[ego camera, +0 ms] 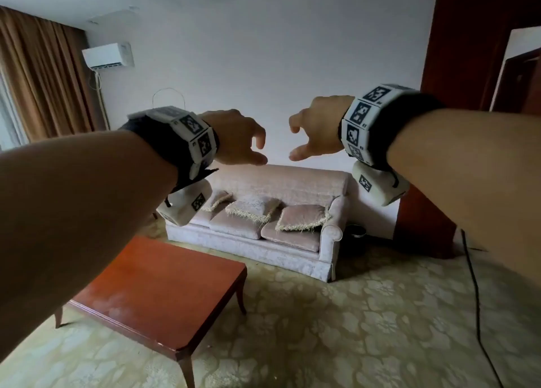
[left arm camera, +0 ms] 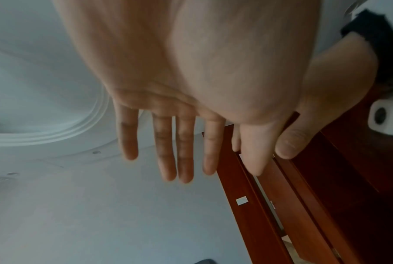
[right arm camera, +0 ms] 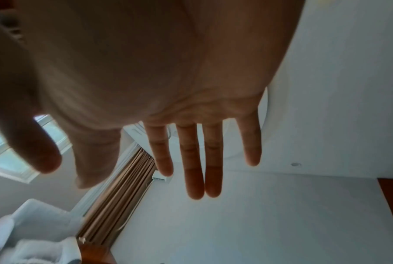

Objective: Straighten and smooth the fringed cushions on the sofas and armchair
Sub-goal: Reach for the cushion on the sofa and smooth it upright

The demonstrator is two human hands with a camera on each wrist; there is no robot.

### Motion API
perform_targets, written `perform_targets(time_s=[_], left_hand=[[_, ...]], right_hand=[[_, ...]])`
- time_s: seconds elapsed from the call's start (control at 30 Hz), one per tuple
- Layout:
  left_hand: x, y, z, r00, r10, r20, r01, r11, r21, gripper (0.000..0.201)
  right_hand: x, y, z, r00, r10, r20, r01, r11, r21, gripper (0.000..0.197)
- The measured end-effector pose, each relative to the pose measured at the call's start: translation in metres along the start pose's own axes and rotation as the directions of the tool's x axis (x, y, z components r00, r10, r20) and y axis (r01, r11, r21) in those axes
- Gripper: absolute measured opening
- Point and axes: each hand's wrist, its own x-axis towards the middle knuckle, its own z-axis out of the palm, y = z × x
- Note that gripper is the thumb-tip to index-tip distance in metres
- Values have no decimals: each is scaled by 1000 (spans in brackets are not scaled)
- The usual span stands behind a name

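three pale pink fringed square cushions [ego camera: 303,218] lie askew on the pale pink fabric sofa [ego camera: 292,182] by the wall.
left hand [ego camera: 237,137] and right hand [ego camera: 317,127] raised, well apart from them; fingers [left arm camera: 166,142] straight, spread, holding nothing. red-brown wooden surface [ego camera: 158,294] nearer.

This is a living room, in a home or maybe a hotel suite. A pale pink sofa [ego camera: 263,226] stands against a plain white wall [ego camera: 263,65], and on its seat lie cushions with a cream fringe [ego camera: 303,218]. In front of it stands a low coffee table of reddish wood, with a bare tabletop [ego camera: 164,288]. The floor has a beige carpet with a flower pattern [ego camera: 366,329]. On the left hang long brown curtains [ego camera: 38,77] beside a window, and a white air conditioner [ego camera: 107,55] is fixed high on the wall. On the right is a doorway with a dark red wooden frame [ego camera: 468,36]. A small dark bin [ego camera: 355,232] stands beside the sofa arm.
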Motion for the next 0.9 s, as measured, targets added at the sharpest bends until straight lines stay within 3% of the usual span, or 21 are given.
perform_targets(time_s=[0.07, 0.2, 0.43, 0.77, 0.9], left_hand=[[12, 7, 3, 999, 24, 46, -24, 1000, -11, 45], [41, 27, 21, 987, 78, 143, -69, 995, -67, 43], [132, 36, 81, 972, 130, 196, -112, 989, -101, 42], [342, 19, 211, 939, 234, 251, -190, 964, -185, 44], [426, 11, 246, 940, 249, 232, -210, 961, -181, 46]], right_hand=[[2, 11, 6, 1000, 1, 25, 0, 999, -53, 66], [16, 32, 35, 995, -16, 100, 16, 1000, 0, 60], [78, 72, 108, 983, -42, 179, 34, 998, 47, 56], [256, 138, 257, 945, -17, 326, 5, 999, 37, 56], [324, 166, 299, 949, -9, 315, -12, 998, 66, 55]])
